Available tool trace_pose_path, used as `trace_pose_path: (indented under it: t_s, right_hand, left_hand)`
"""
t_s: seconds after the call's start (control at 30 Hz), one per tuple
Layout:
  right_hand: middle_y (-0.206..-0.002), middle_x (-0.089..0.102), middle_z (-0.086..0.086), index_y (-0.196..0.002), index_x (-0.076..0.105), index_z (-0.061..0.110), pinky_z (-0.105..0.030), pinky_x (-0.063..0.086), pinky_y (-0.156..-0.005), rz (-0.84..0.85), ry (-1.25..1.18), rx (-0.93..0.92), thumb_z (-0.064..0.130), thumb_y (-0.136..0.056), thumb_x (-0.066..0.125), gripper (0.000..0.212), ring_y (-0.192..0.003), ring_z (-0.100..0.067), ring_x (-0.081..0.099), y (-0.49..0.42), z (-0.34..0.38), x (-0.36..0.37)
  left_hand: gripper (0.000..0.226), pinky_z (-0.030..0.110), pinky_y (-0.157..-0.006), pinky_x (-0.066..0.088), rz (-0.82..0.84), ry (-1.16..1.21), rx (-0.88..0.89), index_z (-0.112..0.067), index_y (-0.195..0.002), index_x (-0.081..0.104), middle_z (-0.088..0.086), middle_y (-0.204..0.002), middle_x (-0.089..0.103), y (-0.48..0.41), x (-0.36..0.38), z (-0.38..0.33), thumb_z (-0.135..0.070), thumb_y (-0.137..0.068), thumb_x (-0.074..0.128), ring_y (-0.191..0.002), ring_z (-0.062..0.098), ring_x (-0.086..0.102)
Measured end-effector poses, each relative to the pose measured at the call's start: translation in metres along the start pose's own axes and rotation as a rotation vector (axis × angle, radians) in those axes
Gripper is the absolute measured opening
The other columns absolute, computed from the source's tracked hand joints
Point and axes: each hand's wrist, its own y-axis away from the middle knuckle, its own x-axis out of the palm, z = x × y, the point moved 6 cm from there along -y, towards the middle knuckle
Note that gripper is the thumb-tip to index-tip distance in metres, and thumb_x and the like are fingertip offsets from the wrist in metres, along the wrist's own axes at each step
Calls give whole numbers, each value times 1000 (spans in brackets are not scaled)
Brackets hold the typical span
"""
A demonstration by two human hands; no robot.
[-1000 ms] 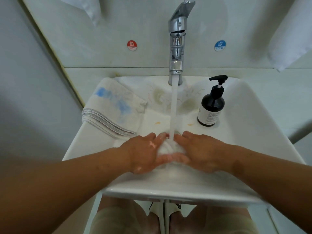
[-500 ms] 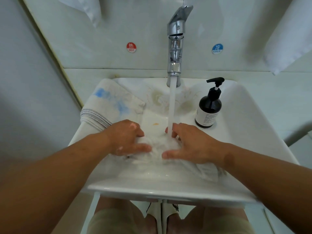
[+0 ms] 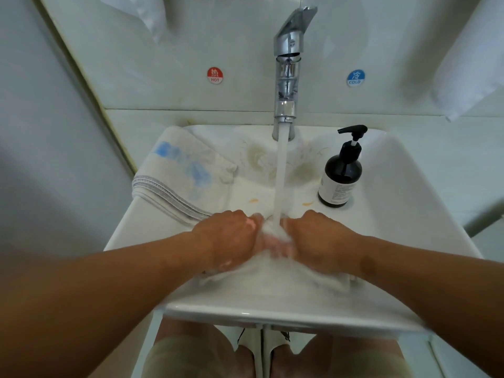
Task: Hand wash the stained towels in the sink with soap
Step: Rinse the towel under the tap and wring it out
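Both grips have closed in since half a second ago: the left grip (image 3: 229,238) and the right grip (image 3: 321,241) now meet under the water stream (image 3: 281,173) at centre frame, each clenched on a bunch of the wet towel (image 3: 272,279). The sink (image 3: 409,214) fills the middle of the frame, and that towel lies in its near half, trailing toward the lower right. A blue-stained towel (image 3: 185,170) drapes over the sink's upper-left rim, unheld. The tap (image 3: 289,64) runs at top centre, with the soap bottle (image 3: 342,173) standing just right of the stream. This looks like the scrubbing of the first towel. Next, I judge, the bunched folds need rubbing together, and the bottle needs a free grip if more soap is wanted
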Motion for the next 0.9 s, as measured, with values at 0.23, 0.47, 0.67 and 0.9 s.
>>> trace_pose_path:
  t_s: [0.23,0.47,0.67,0.9]
  right_hand:
    - [-131,51,9,-146,33,42,-40,48,-100,-37,-141,-56,84,-73,59,88,-117,-16,54,4,3,1]
    - [-132,46,-4,-151,19,29,-46,51,-93,9,89,-36,53,-98,51,66,-109,-31,58,2,9,13]
    - [-99,64,-2,-119,51,30,-42,54,-78,-77,-14,40,78,-86,44,58,-88,-26,61,-6,1,5]
    - [-128,43,7,-145,35,43,-41,49,-99,-6,-120,-29,79,-74,60,83,-116,-19,51,4,-1,5]
  left_hand:
    - [53,32,-84,50,-73,87,-110,-20,-97,68,6,-96,68,16,-22,24,-61,-99,35,-90,21,62]
    - [83,42,-100,47,63,-15,8,-26,-159,7,8,-145,44,12,-1,-8,-77,-94,22,-120,31,56]
    - [33,42,-81,55,56,-2,85,-47,-111,50,-1,-109,60,-4,7,1,-66,-95,28,-90,24,62]
    - [64,34,-77,47,76,133,13,-26,-74,58,-3,-75,59,2,-10,10,-82,-90,31,-75,17,58]
